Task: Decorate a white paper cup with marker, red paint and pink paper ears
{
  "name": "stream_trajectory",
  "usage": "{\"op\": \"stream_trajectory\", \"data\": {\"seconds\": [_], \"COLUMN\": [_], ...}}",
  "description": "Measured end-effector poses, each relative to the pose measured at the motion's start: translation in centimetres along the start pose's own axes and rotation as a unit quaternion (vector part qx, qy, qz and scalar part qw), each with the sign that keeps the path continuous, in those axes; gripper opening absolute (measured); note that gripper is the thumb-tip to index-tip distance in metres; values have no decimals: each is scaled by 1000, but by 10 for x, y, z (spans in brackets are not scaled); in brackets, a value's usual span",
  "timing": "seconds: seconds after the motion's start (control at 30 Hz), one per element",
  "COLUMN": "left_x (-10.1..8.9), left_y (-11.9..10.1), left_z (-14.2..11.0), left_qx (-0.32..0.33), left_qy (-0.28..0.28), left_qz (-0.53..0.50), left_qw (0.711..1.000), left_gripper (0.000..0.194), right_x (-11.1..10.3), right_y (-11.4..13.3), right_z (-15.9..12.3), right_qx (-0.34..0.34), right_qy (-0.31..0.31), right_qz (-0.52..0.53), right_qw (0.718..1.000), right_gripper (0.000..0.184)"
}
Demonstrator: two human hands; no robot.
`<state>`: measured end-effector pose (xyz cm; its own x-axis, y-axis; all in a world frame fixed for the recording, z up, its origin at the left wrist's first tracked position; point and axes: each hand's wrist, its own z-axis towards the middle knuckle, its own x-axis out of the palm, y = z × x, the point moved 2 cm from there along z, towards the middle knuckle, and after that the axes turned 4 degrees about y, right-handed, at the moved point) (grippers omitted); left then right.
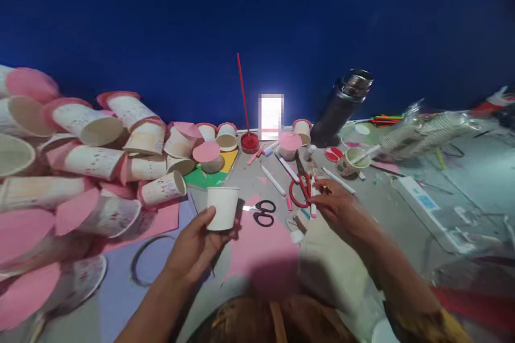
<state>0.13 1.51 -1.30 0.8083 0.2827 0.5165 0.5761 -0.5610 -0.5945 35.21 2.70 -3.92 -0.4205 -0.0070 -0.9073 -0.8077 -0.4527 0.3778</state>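
My left hand (213, 236) is wrapped around a plain white paper cup (222, 208), held upright with its rim on top. To the right, my right hand (341, 206) pinches a white marker (313, 206) with a pink end between thumb and fingers. Red-handled scissors (293, 199) lie right beside that marker. Small black-handled scissors (263, 213) rest between my hands, on pink paper (261, 249). More white markers (273, 180) are scattered just beyond.
Decorated paper cups with pink paper pieces (96, 161) pile up on the left. At the back stand a dark thermos (340, 110), a lit, blurred-out screen (271, 115) and a red pot with a stick (250, 142). Stacked cups in plastic (426, 131) lie right.
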Motion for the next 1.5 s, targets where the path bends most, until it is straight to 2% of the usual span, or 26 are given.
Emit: {"op": "stream_trajectory", "data": {"seconds": [0.23, 0.27, 0.33, 0.4, 0.47, 0.5, 0.57, 0.63, 0.67, 0.73, 0.87, 0.97, 1.13, 1.33, 1.5], "left_x": [4, 3, 1, -1, -3, -3, -4, -4, -4, -5, -7, -8, -8, -9, -7], "left_y": [2, 3, 4, 5, 6, 7, 8, 9, 10, 11, 12, 13, 13, 14, 14], "left_z": [1, 1, 2, 3, 4, 4, 4, 4, 5, 6, 8, 8, 7, 9, 8], "left_qx": [3, 2, 4, 8, 11, 13, 16, 19, 18, 15, 12, -1, -14, -14, -10], "left_qy": [26, 31, 45, 61, 78, 87, 99, 110, 115, 127, 128, 134, 154, 152, 158], "left_qz": [9, 8, 6, 2, -2, -5, -16, -27, -30, -31, -31, -44, -51, -42, -30], "left_qw": [1000, 999, 999, 998, 997, 996, 995, 993, 993, 991, 991, 990, 987, 987, 987], "left_gripper": [41, 41, 40, 39, 37, 36, 36, 37, 39, 42, 40, 41, 50, 55, 59], "right_x": [-9, -11, -21, -33, -43, -46, -45, -36, -28, -9, 28, 42, 46, 48, 48], "right_y": [2, 5, 12, 20, 30, 36, 48, 61, 67, 77, 85, 82, 73, 68, 69], "right_z": [5, 5, 6, 11, 23, 32, 54, 74, 82, 93, 94, 89, 87, 91, 92], "right_qx": [-30, -28, 6, 84, 132, 133, 143, 161, 169, 182, 222, 253, 258, 269, 250], "right_qy": [-16, -43, -135, -245, -296, -291, -239, -193, -177, -139, -97, -87, -102, -123, -129], "right_qz": [30, 55, 142, 272, 422, 499, 624, 706, 731, 758, 752, 739, 715, 728, 734], "right_qw": [999, 997, 981, 927, 847, 805, 730, 663, 637, 611, 613, 619, 641, 619, 618], "right_gripper": [16, 12, 3, 12, 23, 27, 33, 38, 40, 44, 51, 54, 52, 50, 48]}}
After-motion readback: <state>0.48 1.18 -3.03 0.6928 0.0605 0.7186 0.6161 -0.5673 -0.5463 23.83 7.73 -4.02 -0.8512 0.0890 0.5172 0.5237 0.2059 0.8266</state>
